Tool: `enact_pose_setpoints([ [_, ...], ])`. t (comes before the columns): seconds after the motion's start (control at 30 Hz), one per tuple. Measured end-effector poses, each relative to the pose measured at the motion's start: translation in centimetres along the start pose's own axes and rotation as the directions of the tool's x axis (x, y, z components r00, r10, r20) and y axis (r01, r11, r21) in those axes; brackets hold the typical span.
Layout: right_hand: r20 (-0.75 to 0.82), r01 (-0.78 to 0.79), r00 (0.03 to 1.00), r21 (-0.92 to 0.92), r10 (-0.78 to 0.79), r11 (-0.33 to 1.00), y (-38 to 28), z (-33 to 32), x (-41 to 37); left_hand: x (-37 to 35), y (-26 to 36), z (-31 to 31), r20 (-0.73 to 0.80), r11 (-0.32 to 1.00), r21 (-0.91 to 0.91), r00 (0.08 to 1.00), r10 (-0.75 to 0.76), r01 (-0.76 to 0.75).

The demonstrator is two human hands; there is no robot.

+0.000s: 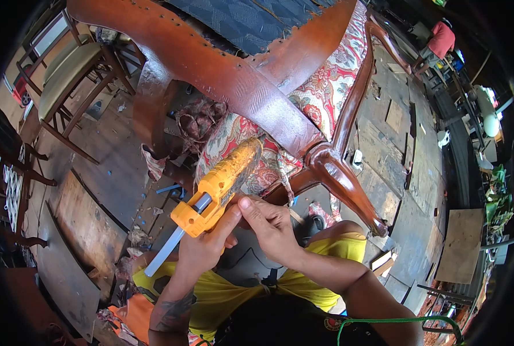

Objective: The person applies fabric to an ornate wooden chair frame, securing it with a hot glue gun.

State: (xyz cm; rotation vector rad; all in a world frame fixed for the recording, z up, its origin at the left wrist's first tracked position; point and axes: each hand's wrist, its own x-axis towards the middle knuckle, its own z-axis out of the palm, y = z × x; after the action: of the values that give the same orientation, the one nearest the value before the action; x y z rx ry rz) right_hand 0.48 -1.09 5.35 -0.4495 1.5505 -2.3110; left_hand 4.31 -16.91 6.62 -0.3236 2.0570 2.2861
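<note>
A yellow glue gun (225,173), dirty along its front, is in my left hand (208,241), whose fingers are wrapped round its lower part. A pale glue stick (165,252) sticks out of its back end. My right hand (268,228) is closed, its thumb and fingertips pressed together beside my left thumb; what it pinches, if anything, is too small to make out. Just beyond both hands lies a tipped chair with a glossy brown wooden frame (268,106) and red floral fabric (326,92). A torn fabric edge hangs near the wooden leg (346,184).
Chairs with a beige seat (67,83) stand at the left. Wooden boards (84,222) lie on the floor at the left, and another board (460,245) is at the right. A person in a red shirt (441,40) is at the far upper right. A green cord (407,319) crosses my right arm.
</note>
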Motion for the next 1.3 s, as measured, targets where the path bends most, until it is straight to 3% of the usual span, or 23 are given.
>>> enact_pose_setpoints([
  [0.17, -0.022, -0.018, 1.0, -0.042, 0.017, 0.999, 0.5, -0.26, -0.14, 0.08, -0.51, 0.11, -0.014, 1.0, 0.003, 1.0, -0.011, 0.011],
  [0.23, -0.014, -0.048, 0.999, 0.053, 0.049, 0.997, 0.57, -0.21, -0.08, 0.15, -0.88, 0.11, -0.002, 0.993, 0.049, 0.994, 0.11, -0.11],
  [0.57, 0.025, -0.038, 0.999, -0.015, 0.039, 0.999, 0.04, -0.43, 0.07, 0.28, -0.55, 0.42, -0.026, 0.998, 0.012, 0.998, 0.065, -0.065],
  [0.87, 0.012, -0.094, 0.996, 0.079, 0.094, 0.992, 0.35, -0.35, 0.05, 0.36, -0.53, 0.66, -0.028, 0.998, 0.022, 0.998, 0.054, -0.054],
  [1.07, -0.065, -0.116, 0.991, 0.014, 0.117, 0.993, 0.26, -0.23, 0.15, 0.5, -0.68, 0.75, -0.059, 0.998, -0.018, 0.997, 0.058, -0.06],
  [1.13, 0.009, -0.106, 0.994, 0.116, 0.106, 0.988, 0.32, -0.35, 0.22, 0.48, -0.35, 0.45, -0.014, 0.999, 0.011, 0.999, 0.045, -0.044],
  [1.3, -0.001, -0.091, 0.996, 0.048, 0.091, 0.995, 0.28, -0.38, 0.14, 0.43, -0.64, 0.32, -0.019, 0.997, 0.051, 0.998, 0.053, -0.052],
])
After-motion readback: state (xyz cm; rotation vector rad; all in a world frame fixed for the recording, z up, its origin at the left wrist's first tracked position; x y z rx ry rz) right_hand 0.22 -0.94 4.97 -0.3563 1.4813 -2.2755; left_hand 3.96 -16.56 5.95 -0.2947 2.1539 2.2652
